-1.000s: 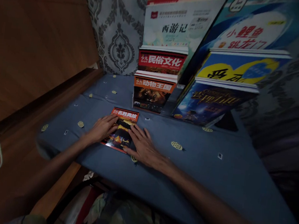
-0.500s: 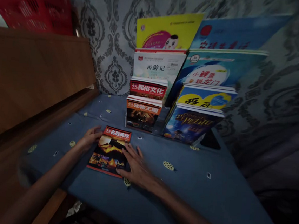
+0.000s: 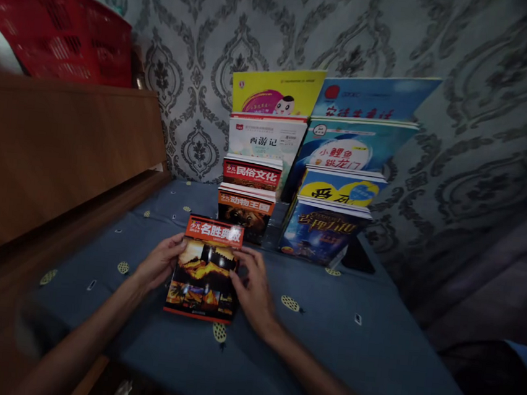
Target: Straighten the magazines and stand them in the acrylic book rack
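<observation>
Between 2 hands (image 3: 158,264) (image 3: 254,291), book (image 3: 204,272) — now lifted, glinting

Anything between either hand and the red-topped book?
Nothing visible. The left hand is on the left edge of the red-topped book, the right hand on its right edge. The orange-topped book stands beyond it, not between.

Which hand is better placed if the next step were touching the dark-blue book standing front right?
Probably the right hand: it is at the right edge of the red-topped book, nearer the dark-blue book. The left hand, at the opposite edge, would have to reach across.
</observation>
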Demonstrator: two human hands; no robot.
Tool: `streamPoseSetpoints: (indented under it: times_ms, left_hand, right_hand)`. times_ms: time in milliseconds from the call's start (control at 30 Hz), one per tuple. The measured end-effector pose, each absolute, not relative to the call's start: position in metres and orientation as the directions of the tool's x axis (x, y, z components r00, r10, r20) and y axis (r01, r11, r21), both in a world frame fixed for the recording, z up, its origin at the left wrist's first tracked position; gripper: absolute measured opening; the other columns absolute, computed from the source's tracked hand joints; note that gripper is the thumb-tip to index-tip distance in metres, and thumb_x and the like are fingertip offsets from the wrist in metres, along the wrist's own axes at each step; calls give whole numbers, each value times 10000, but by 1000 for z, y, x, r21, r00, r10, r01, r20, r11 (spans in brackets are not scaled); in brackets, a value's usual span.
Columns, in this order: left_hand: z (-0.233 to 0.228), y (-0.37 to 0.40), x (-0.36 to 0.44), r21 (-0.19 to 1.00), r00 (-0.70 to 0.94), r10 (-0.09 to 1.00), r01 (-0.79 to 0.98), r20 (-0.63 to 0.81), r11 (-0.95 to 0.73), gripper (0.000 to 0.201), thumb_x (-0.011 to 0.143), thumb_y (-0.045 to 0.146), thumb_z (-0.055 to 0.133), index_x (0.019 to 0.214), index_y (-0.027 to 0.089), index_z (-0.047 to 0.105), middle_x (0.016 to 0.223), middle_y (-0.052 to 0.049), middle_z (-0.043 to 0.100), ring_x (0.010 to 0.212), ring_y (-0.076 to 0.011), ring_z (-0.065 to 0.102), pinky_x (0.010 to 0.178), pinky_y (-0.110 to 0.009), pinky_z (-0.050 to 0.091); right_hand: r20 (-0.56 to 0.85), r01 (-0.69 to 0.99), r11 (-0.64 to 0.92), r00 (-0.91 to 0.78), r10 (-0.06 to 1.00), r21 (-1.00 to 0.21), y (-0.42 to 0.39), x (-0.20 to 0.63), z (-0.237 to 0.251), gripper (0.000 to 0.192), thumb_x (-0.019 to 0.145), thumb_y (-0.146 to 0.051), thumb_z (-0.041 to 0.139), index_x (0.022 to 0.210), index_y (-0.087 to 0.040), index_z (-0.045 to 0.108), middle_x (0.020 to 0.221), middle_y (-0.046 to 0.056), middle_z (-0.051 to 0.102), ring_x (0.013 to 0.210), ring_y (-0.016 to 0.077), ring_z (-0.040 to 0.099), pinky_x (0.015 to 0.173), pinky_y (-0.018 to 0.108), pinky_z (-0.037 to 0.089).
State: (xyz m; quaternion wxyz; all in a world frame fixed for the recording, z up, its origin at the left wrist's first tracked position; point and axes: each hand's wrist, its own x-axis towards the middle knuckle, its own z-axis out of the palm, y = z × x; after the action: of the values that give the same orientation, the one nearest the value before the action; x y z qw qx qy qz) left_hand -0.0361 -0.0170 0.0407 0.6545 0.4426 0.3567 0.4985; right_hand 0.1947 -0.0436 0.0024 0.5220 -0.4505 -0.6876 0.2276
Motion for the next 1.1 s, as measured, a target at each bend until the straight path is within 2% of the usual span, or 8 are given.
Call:
streamPoseSetpoints:
  times_ms: [67,133,233,333,467,567,1100]
  left_hand:
    - [50,-19,-31,933,258,966,-352,16,78,491,721,373,831,1136,165,671,1119,-112,751,1055,-278,712,920,-374,569]
    - [58,-21,-26,934,266,962,-356,70,31,512,730,390,822,1167,178,660,1144,-106,743,1087,-280,698,950,-385,550]
    - [61,-21,-21,943,255,954,-326,155,-66,485,770,402,759,1191,189,650,1166,-97,735,1119,-279,677,974,-399,525]
    - [53,-20,-15,951,201,957,-270,208,-150,422,750,368,672,1124,173,667,1113,-95,747,1097,-286,677,959,-410,519]
    - [33,-18,-5,956,64,969,-192,237,-221,358,668,294,558,988,169,661,997,-70,759,1025,-267,687,931,-395,516]
    - [24,-18,0,948,-29,966,-184,259,-260,338,654,259,512,955,185,648,976,-45,752,993,-239,683,923,-369,514]
    - [33,-7,12,928,-65,969,-279,237,-246,188,572,187,581,742,184,662,719,15,716,669,-148,616,680,-252,482]
  right_hand:
    - [526,365,484,20,850,-796,-41,199,17,285,838,-183,540,1101,-244,631,1186,103,581,1022,242,630,728,371,605]
    - [563,347,512,57,824,-786,-41,204,30,236,851,-176,527,1054,-242,628,1094,82,608,948,221,635,702,341,594]
    - [655,375,592,59,753,-714,-45,209,41,191,902,-176,491,1025,-247,618,1007,65,641,942,217,641,754,343,580]
    - [727,438,650,11,686,-620,-52,210,35,189,936,-170,465,1007,-256,617,991,59,661,943,218,658,799,359,572]
    - [756,483,673,-34,654,-561,-61,210,17,185,968,-181,459,1021,-267,614,990,58,674,957,227,672,834,392,573]
    - [766,492,680,-42,642,-543,-64,211,10,187,982,-187,455,1042,-268,613,1021,70,681,985,231,674,846,407,578]
    - [801,500,716,-71,594,-486,-52,217,11,217,961,-111,484,1062,-259,607,1042,63,679,1000,207,670,867,363,568]
